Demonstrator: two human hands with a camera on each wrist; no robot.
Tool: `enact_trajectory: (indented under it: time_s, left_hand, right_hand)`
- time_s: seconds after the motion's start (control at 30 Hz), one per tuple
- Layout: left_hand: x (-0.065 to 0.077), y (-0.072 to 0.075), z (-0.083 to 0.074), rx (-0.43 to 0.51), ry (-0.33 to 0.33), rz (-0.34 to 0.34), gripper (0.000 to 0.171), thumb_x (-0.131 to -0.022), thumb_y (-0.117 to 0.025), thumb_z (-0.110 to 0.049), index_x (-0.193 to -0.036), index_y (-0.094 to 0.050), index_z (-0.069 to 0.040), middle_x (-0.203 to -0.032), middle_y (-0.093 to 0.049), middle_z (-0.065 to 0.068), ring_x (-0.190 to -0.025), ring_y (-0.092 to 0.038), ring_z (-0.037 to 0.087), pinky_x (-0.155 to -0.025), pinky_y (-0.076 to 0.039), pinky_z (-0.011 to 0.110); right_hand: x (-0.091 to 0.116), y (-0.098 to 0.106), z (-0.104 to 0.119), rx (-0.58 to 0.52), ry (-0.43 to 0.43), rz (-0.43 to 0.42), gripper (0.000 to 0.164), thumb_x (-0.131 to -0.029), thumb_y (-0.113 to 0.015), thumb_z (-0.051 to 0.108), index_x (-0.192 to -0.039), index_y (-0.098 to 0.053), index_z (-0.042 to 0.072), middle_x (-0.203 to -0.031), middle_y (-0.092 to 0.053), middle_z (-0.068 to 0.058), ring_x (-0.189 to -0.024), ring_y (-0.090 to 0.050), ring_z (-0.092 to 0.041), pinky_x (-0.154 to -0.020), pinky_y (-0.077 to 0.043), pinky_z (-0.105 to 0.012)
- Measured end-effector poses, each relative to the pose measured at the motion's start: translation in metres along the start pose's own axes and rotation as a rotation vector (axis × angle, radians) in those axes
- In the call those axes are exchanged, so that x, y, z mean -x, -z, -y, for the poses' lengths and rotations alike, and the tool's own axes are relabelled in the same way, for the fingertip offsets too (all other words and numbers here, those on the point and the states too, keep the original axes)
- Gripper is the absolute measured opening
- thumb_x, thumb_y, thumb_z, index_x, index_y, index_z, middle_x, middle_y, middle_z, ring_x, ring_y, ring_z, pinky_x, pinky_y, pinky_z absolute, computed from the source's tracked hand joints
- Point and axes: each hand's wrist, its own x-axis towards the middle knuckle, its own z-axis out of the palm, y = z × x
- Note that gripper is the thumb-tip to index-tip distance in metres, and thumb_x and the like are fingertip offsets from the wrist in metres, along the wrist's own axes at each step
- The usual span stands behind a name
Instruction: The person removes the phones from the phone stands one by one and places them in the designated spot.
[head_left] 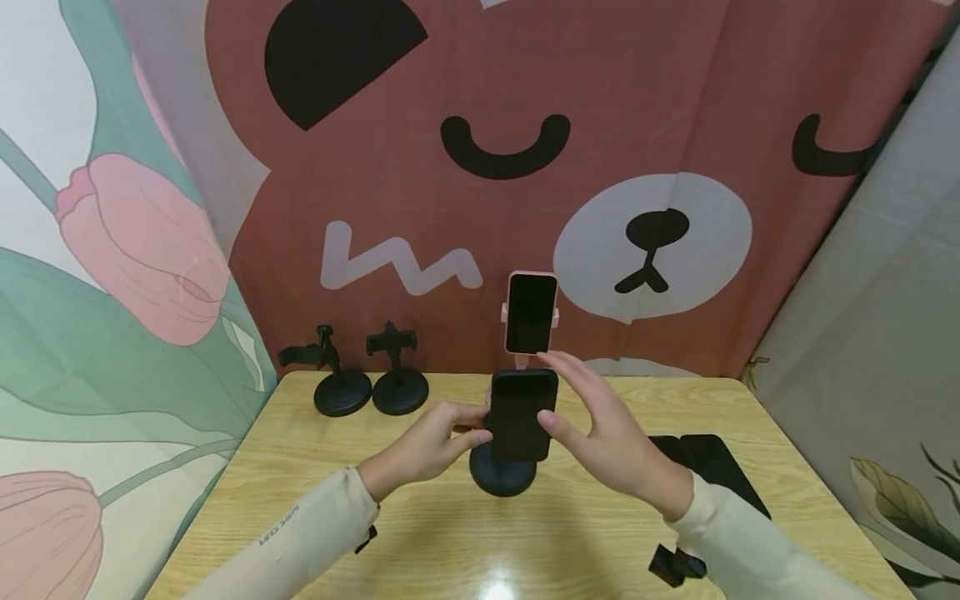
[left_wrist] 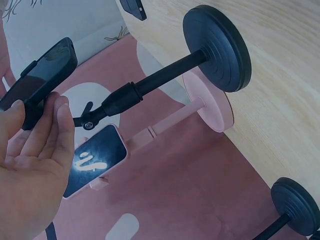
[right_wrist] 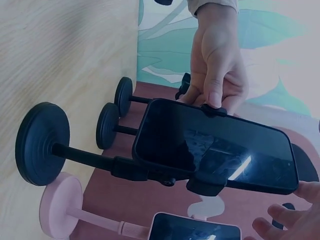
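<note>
A black smartphone (head_left: 523, 417) sits upright in the clamp of a black phone stand (head_left: 501, 477). My left hand (head_left: 442, 437) grips the clamp's left side, its thumb on the clamp arm (right_wrist: 215, 110) and its fingers behind. The opposite clamp arm (right_wrist: 207, 186) lies against the phone's other long edge. My right hand (head_left: 603, 421) is spread at the phone's right side, fingers apart. In the right wrist view, its fingertips (right_wrist: 302, 189) are by the phone's top corner; whether they touch cannot be told. The stand's round base (left_wrist: 220, 47) rests on the table.
Behind stands a pink phone stand (left_wrist: 210, 102) holding a second phone (head_left: 531, 312). Two black phone stands (head_left: 342, 392) (head_left: 401, 390) are at the table's back left. Dark flat objects (head_left: 712, 462) lie on the wooden table (head_left: 420, 542) to the right. A patterned curtain (head_left: 375, 183) hangs behind.
</note>
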Motion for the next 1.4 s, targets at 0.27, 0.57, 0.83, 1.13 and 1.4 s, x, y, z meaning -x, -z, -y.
enact_trajectory:
  time_s: [0.27,0.57,0.83,1.13,1.4]
  left_hand:
    - [-0.001,0.001,-0.001,0.011,-0.016,0.005,0.039,-0.102,-0.060,-0.016,-0.140,-0.061,-0.009,-0.132,-0.069,0.007,-0.117,-0.069,0.019,-0.099,-0.057,0.032]
    - [-0.001,0.001,-0.001,0.012,-0.017,0.014,0.039,-0.103,-0.059,-0.016,-0.142,-0.059,-0.009,-0.133,-0.068,0.007,-0.118,-0.069,0.019,-0.099,-0.057,0.033]
    - [0.000,0.000,-0.001,0.012,-0.027,0.018,0.040,-0.103,-0.059,-0.017,-0.142,-0.058,-0.007,-0.135,-0.067,0.009,-0.119,-0.068,0.021,-0.100,-0.057,0.035]
    - [0.000,0.000,-0.001,0.008,-0.013,0.018,0.042,-0.104,-0.058,-0.018,-0.143,-0.055,-0.004,-0.138,-0.065,0.012,-0.122,-0.067,0.022,-0.101,-0.056,0.037]
    - [0.000,0.002,-0.001,-0.020,-0.045,0.026,0.040,-0.104,-0.058,-0.016,-0.143,-0.057,-0.007,-0.138,-0.065,0.010,-0.121,-0.067,0.022,-0.101,-0.056,0.037]
  right_hand:
    - [-0.002,-0.003,0.009,0.110,0.021,-0.008,0.065,-0.100,-0.064,0.036,-0.157,-0.036,0.030,-0.163,-0.036,-0.004,-0.148,-0.036,-0.034,-0.109,-0.038,-0.071]
    - [-0.009,-0.010,0.017,0.274,0.110,-0.077,0.057,-0.100,-0.064,0.033,-0.152,-0.047,0.018,-0.153,-0.048,-0.007,-0.141,-0.046,-0.030,-0.109,-0.046,-0.059]
    - [-0.011,-0.018,0.024,0.384,0.141,-0.131,0.053,-0.101,-0.062,0.035,-0.149,-0.050,0.015,-0.148,-0.053,-0.011,-0.136,-0.051,-0.030,-0.108,-0.048,-0.055]
    - [-0.015,-0.025,0.030,0.380,0.142,-0.184,0.045,-0.099,-0.064,0.027,-0.142,-0.057,0.013,-0.142,-0.057,-0.009,-0.132,-0.054,-0.029,-0.107,-0.050,-0.052]
    - [-0.023,-0.032,0.036,0.354,0.190,-0.224,0.032,-0.098,-0.063,0.020,-0.130,-0.066,0.012,-0.136,-0.061,-0.009,-0.127,-0.057,-0.027,-0.103,-0.052,-0.050]
